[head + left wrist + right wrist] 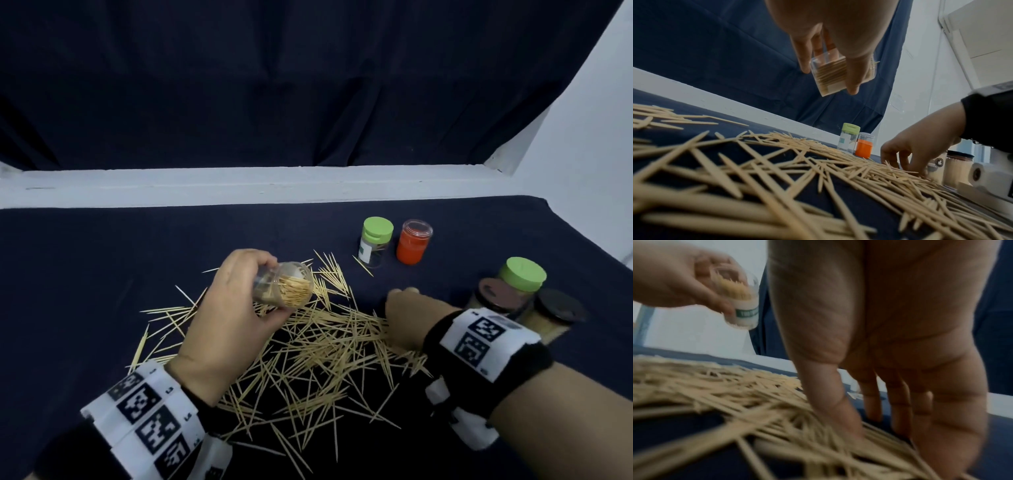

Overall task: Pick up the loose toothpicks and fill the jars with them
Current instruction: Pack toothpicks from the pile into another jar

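A heap of loose toothpicks (318,353) is spread over the dark cloth in the middle of the table. My left hand (239,301) grips a clear lidless jar (287,284), tilted and partly filled with toothpicks, just above the heap's far left part. The left wrist view shows thumb and fingers curled round this jar (830,74). My right hand (407,318) reaches down to the heap's right edge. In the right wrist view its fingers (900,402) are fairly straight, and the thumb presses on the toothpicks (735,402). I see nothing held in it.
A green-lidded jar (375,241) and a red jar (413,241) stand behind the heap. Three closed jars stand at the right: green lid (522,274), brown lid (496,294), dark lid (556,311). A white ledge (239,185) runs behind the table.
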Available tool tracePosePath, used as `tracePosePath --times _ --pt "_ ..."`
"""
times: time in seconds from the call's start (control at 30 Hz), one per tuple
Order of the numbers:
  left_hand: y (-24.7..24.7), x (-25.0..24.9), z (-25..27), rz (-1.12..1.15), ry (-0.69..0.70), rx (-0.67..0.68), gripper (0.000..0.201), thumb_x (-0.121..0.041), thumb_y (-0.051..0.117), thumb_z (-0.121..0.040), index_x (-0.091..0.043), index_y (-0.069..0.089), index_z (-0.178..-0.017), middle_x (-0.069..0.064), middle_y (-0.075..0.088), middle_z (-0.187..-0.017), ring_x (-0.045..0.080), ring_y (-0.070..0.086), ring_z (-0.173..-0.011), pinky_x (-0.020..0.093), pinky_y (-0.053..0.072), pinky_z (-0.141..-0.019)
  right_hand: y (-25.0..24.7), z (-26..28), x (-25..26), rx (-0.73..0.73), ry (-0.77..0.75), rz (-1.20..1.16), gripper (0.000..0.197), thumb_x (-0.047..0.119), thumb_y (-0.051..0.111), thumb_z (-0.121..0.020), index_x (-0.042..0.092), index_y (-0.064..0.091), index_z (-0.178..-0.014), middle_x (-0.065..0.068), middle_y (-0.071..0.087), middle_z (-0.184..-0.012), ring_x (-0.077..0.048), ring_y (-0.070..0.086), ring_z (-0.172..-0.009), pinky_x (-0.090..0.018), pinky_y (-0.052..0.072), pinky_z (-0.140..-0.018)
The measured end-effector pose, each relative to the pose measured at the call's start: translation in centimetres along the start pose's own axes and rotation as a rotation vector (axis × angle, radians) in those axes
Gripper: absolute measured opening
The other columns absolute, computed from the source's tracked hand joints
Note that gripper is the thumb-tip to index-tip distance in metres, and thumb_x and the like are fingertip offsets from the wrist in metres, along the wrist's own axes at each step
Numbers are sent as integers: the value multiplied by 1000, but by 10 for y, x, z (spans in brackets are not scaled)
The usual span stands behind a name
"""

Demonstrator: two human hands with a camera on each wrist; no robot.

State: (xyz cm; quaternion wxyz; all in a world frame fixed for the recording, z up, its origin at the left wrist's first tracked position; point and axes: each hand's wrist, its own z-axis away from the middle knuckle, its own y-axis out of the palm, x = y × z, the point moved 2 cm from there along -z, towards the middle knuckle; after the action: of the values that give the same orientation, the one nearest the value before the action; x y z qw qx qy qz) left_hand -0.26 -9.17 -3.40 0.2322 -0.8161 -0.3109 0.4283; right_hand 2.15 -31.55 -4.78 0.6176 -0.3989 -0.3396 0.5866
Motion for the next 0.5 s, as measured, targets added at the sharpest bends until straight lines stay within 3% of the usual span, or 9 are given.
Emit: tracePosePath --times 0.17,0.27,0.37,0.5 --pt "0 -3 1 -5 22 11 56 -12 87 -62 -18 53 -106 -9 50 -105 -7 40 -94 -4 28 -86 13 17 37 -92 -144 -152 26 3 40 -94 4 43 -120 -16 41 -125 -37 50 -112 -40 41 -84" --pt "0 -3 1 -7 24 18 56 -12 88 -61 -19 53 -105 -8 50 -105 -9 41 -92 -4 29 -85 7 23 33 -174 -153 -254 30 7 47 -90 7 44 -119 -13 45 -124 -33 51 -113 -40 45 -90" --pt "-1 -4 1 -4 13 17 58 -15 87 -62 -27 48 -103 -11 49 -105 -16 42 -96 -4 29 -82 -6 16 5 -184 -31 -302 38 11 50 -85 7 45 -123 -13 46 -126 -33 50 -116 -42 45 -96" --pt "0 -6 2 -2 12 9 58 -14 87 -63 -27 47 -103 -10 50 -105 -7 42 -91 -4 30 -83 -7 17 -20 -98 182 -229 44 13 44 -87 1 41 -129 -19 39 -134 -38 46 -121 -43 43 -99"
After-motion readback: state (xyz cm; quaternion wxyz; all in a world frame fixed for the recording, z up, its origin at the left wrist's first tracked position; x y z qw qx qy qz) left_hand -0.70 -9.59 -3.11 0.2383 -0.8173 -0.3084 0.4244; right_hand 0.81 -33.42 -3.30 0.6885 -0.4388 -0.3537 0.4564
